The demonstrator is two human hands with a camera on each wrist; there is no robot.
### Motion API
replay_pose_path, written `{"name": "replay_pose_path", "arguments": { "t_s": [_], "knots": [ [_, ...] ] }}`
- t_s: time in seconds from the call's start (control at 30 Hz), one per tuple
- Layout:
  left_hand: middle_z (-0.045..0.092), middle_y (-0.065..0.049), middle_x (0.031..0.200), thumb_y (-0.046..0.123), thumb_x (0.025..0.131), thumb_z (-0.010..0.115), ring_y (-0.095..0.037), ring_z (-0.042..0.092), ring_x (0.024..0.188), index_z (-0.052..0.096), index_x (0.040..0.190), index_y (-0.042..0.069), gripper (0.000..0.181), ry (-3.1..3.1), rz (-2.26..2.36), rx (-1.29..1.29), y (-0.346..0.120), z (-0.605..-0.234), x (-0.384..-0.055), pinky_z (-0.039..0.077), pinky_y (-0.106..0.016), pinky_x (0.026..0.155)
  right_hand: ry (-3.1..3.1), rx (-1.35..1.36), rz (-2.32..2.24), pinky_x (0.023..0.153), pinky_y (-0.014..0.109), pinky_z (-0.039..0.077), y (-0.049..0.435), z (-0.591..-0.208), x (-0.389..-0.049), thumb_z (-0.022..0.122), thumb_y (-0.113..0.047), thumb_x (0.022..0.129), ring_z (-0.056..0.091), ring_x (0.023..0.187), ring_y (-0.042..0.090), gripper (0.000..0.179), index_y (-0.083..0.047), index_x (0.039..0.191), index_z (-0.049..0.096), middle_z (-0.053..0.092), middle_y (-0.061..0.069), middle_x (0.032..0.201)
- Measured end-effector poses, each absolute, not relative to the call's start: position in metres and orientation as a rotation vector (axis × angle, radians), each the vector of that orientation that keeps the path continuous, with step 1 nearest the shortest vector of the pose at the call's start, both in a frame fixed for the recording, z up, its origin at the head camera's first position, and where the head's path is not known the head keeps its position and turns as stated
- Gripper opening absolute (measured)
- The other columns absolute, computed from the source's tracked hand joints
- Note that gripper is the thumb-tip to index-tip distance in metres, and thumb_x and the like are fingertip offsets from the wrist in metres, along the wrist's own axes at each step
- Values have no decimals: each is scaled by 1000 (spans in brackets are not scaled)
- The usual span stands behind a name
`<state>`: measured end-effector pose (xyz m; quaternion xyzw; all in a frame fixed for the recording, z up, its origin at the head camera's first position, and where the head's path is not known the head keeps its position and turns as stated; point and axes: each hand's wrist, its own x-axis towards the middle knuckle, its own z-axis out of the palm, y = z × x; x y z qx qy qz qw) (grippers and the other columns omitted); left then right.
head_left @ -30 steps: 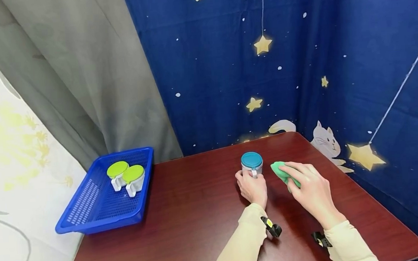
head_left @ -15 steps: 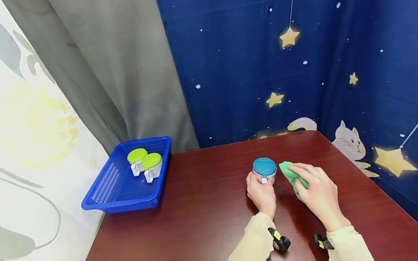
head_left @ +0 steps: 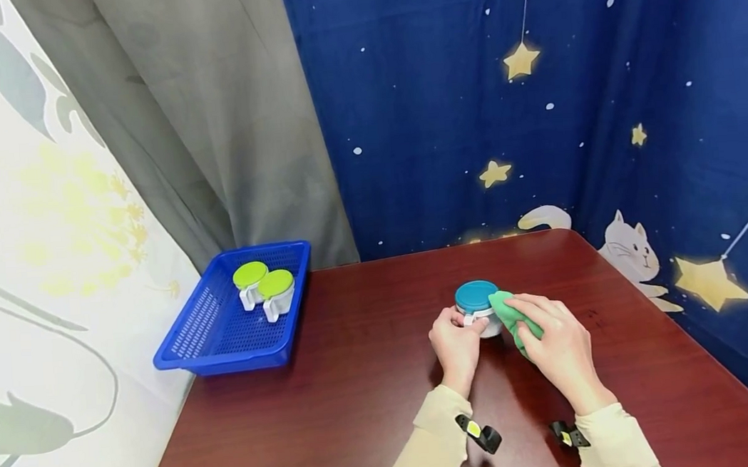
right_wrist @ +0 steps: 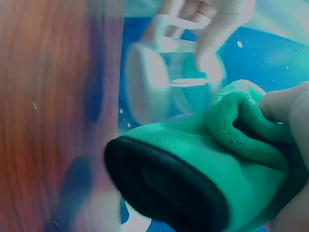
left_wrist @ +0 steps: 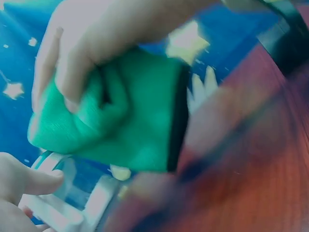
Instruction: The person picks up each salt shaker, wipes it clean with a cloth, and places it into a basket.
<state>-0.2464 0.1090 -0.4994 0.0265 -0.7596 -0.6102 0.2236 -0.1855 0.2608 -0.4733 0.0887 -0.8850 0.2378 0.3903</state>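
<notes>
My left hand (head_left: 457,346) grips the white handle of a clear seasoning jar (head_left: 476,296) with a blue lid. In the right wrist view the jar's base (right_wrist: 147,87) appears off the tabletop, and the thumb lies along the jar's side. My right hand (head_left: 561,343) pinches a folded green cloth (head_left: 514,318), its tip against the right side of the lid. Dark edging shows along the cloth (left_wrist: 149,111) in the left wrist view. Part of the jar is hidden behind the cloth and fingers.
A blue plastic basket (head_left: 221,362) stands at the table's left back, holding two similar jars (head_left: 276,284) with lime-green lids. The reddish-brown table (head_left: 333,400) ends at a dark blue star curtain (head_left: 408,153) behind; a grey curtain (head_left: 273,161) hangs left of it.
The right hand has brought the cloth left from beside the jar onto its lid. The left hand has tilted the jar, its handle now pointing more to the left. The head view has shifted.
</notes>
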Motion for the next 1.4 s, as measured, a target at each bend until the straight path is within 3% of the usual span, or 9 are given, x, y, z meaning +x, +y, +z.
{"name": "replay_pose_path", "arguments": {
  "t_s": [0.17, 0.33, 0.5, 0.7, 0.87, 1.07, 1.27, 1.4],
  "knots": [
    [73, 5, 92, 8, 64, 94, -11, 65, 81, 58, 64, 12, 36, -2100, -1853, 43, 92, -478, -243, 54, -28, 64, -2172, 280, 642, 76, 34, 52, 249, -471, -188, 70, -8, 84, 59, 110, 16, 45, -30, 123, 73, 66, -10, 127],
    [74, 2, 98, 10, 68, 92, -11, 66, 77, 65, 63, 12, 28, -2077, -1935, 19, 80, -467, -240, 56, -28, 60, -2038, 328, 700, 90, 16, 41, 231, -467, -190, 71, -5, 81, 61, 108, 24, 44, -25, 120, 75, 68, -3, 127],
    [74, 3, 100, 13, 71, 91, -10, 66, 75, 66, 64, 14, 26, -2072, -1940, 2, 65, -459, -234, 56, -29, 59, -1984, 345, 744, 96, 12, 37, 216, -464, -190, 74, -6, 81, 60, 112, 26, 44, -23, 121, 75, 67, 0, 128],
    [74, -1, 104, 13, 73, 90, -12, 66, 78, 65, 67, 14, 25, -2061, -1855, -27, 40, -448, -230, 56, -31, 56, -1906, 346, 797, 102, 17, 38, 187, -469, -191, 80, -8, 81, 59, 117, 30, 46, -19, 124, 74, 66, 4, 130],
    [74, -2, 109, 14, 74, 88, -12, 67, 78, 65, 68, 13, 25, -2071, -1821, -65, 22, -440, -230, 56, -33, 56, -1830, 344, 818, 101, 19, 41, 169, -465, -196, 81, -6, 80, 60, 114, 30, 43, -16, 122, 75, 68, 6, 127],
    [74, 0, 111, 15, 72, 90, -13, 68, 86, 66, 68, 14, 24, -2112, -1705, -76, 1, -436, -231, 56, -31, 62, -1846, 430, 746, 102, 25, 43, 163, -446, -202, 78, -4, 81, 61, 112, 30, 42, -19, 120, 76, 68, 3, 126],
    [73, 1, 112, 15, 72, 89, -14, 69, 91, 64, 66, 15, 26, -2129, -1639, -122, -17, -432, -229, 56, -31, 64, -1834, 556, 637, 84, 42, 56, 149, -429, -203, 78, -4, 80, 63, 109, 29, 43, -18, 120, 75, 69, 3, 124],
    [73, 2, 112, 16, 73, 88, -14, 69, 90, 64, 67, 15, 25, -2119, -1630, -153, -25, -428, -229, 56, -30, 60, -1808, 620, 596, 76, 44, 57, 141, -421, -203, 77, -3, 78, 63, 105, 29, 44, -17, 120, 76, 70, 3, 122]
  ]
}}
